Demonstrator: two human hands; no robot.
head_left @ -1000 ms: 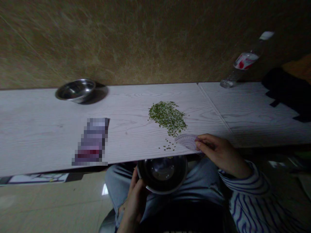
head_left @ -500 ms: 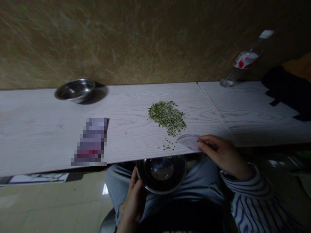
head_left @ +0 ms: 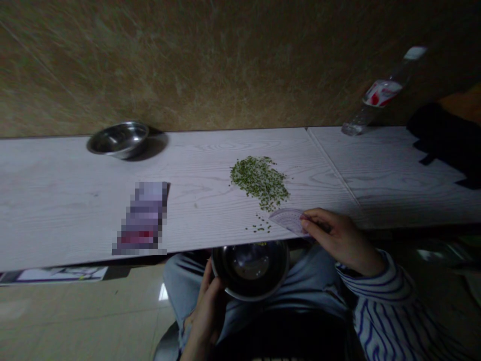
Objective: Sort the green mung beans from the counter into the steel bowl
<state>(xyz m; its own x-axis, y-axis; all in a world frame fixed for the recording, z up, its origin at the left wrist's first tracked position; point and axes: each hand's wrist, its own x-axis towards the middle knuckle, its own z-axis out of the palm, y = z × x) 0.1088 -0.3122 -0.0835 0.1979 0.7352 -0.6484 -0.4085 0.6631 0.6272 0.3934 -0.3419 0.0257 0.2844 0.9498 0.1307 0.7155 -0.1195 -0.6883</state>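
Note:
My left hand (head_left: 210, 296) grips the left rim of a shiny metal bowl (head_left: 255, 291), held over my lap just under the table's front edge. Pinched in my right hand (head_left: 334, 233) is a clear plastic protractor (head_left: 287, 220), low over the tabletop near that edge. Its tip is close to a few scattered green beans (head_left: 259, 223), which look like mung beans. Behind these lies a larger spread pile of the same small green beans (head_left: 259, 180). What the bowl holds is hard to make out in the dark.
A second metal bowl (head_left: 118, 140) stands at the back left of the white wood-grain table (head_left: 199, 210). A blurred-out rectangular item (head_left: 141, 215) lies in front of it. At the back right are a clear plastic bottle (head_left: 381, 95) and a dark cloth item (head_left: 447, 140) by the wall.
My right hand has shifted slightly left with the protractor, nearer the loose beans. The left hand and its bowl have stayed put.

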